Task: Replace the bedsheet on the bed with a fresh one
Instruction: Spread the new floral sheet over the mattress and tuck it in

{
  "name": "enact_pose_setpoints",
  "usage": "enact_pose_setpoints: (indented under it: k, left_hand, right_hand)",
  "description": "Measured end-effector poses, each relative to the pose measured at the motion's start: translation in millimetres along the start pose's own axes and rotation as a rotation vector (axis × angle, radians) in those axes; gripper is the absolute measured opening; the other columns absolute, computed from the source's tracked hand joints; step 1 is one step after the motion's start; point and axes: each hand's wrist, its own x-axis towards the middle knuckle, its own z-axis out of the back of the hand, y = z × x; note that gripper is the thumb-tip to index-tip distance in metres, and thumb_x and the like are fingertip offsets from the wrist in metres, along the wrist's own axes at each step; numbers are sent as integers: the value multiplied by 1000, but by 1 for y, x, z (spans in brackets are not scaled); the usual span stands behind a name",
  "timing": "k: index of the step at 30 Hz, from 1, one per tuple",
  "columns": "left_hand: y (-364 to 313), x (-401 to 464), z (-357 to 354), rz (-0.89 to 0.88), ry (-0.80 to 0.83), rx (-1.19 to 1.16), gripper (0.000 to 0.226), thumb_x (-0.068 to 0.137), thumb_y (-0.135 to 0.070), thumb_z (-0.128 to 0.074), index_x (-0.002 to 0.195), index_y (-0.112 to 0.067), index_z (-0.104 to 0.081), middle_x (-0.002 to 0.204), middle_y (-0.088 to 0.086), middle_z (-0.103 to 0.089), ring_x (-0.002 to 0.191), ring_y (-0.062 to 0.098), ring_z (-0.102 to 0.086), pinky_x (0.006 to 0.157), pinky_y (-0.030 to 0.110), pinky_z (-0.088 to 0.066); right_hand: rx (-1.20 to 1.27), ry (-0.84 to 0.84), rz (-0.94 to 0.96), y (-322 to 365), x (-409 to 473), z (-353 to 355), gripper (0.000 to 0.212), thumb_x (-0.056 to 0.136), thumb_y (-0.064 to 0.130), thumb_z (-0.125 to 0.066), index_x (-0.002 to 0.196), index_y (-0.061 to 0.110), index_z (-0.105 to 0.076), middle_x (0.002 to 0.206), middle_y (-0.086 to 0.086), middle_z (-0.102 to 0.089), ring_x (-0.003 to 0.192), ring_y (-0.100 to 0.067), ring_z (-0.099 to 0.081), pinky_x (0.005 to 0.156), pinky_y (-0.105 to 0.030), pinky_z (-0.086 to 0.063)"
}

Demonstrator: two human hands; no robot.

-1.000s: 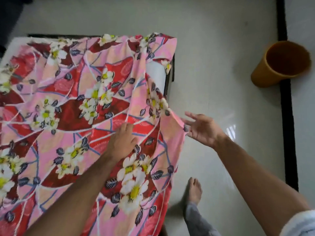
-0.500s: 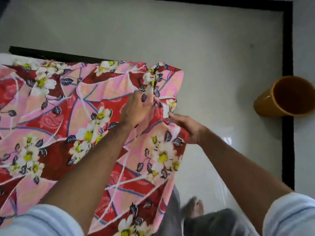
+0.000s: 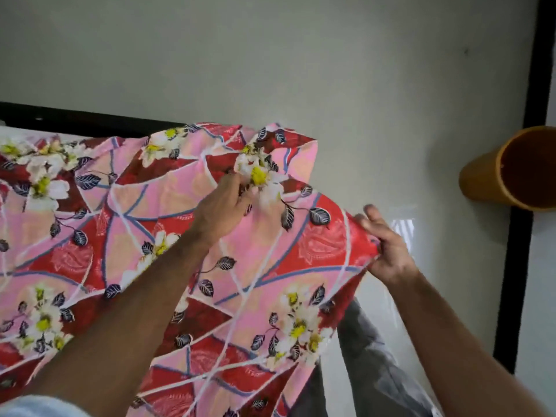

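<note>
The floral bedsheet (image 3: 186, 236) lies over the bed (image 3: 18, 132), bunched at its far right corner; it looks light, soft and limp, best taken by hem or corner. The left hand (image 3: 224, 203) pinches a fold there, fingers curled into cloth; the right hand (image 3: 388, 245) grips the hanging edge. The orange bin (image 3: 487, 182) on the floor shows nothing inside

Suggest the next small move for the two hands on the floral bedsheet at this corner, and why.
Probably draw the bedsheet outward and down over the corner. The left hand grips bunched fabric on top, the right hand pinches the sheet's edge off the bed's side, and the cloth between them is loose and creased.
</note>
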Motion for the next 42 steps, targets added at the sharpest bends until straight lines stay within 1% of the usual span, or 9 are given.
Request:
enact_pose_setpoints:
  k: [4,7,12,16,22,26,31,37,42]
  left_hand:
    - [-18,25,1,-65,-32,72,46,99,-31,-60,138,-15,-42,135,7,-48,107,28,-62,72,41,-51]
    - [-22,43,6,-5,-108,87,46,96,-30,-65,134,-14,-44,133,8,-47,111,30,-62,74,44,-53]
    - [-10,62,14,157,-192,352,54,97,-41,-61,134,-6,-46,129,17,-48,112,36,-55,85,51,-53]
    - [2,78,26,290,-53,192,34,98,-36,-64,122,-13,-61,122,16,-50,112,35,-53,94,50,-49]
    - [-16,80,29,200,-71,351,9,92,-9,-65,95,-17,-61,100,7,-58,93,31,-61,82,48,-51]
    - [-22,58,35,271,-485,209,17,93,-2,-58,108,-9,-55,103,11,-67,94,30,-64,87,46,-48]
    - [-8,6,69,334,-1016,-133,13,106,-13,-43,108,-24,-49,98,1,-66,79,-4,-57,68,2,-39]
    - [38,-40,64,361,-486,63,23,101,-14,-56,121,-9,-48,107,11,-59,85,25,-60,72,42,-51]
    - [48,-60,27,386,-242,-101,49,94,-3,-60,137,0,-39,136,23,-38,111,41,-56,92,47,-47]
  right_hand:
    - [-187,-186,-153,20,-4,39,28,82,-1,-62,105,16,-61,76,-6,-70,59,-17,-68,55,-25,-58]
    - [-417,-247,-363,21,8,45,43,87,4,-67,129,3,-57,112,-22,-70,87,-31,-72,76,-37,-62]
    - [-574,-103,-741,23,24,18,64,75,40,-81,126,7,-62,122,-17,-68,108,-34,-68,96,-46,-54]
    - [-278,161,-504,41,10,31,71,64,18,-91,128,4,-63,119,-22,-68,103,-37,-69,92,-50,-55]
    - [26,-29,-261,34,-3,74,56,61,4,-64,117,0,-56,106,-23,-64,92,-35,-66,82,-41,-56]
    - [3,-41,-348,42,0,60,41,79,-1,-34,102,0,-68,94,-21,-70,83,-30,-69,72,-36,-58]
    - [-183,39,-536,46,12,39,61,76,-6,-61,135,7,-54,74,-2,-36,43,-8,-26,39,-20,-23]
    - [-1026,-190,-375,7,52,-17,14,95,11,-57,107,12,-63,89,-5,-66,65,-14,-57,58,-26,-38]
    - [-1208,-139,-36,-20,109,-58,32,85,19,-75,105,15,-51,91,-1,-64,73,-6,-61,61,-21,-49]
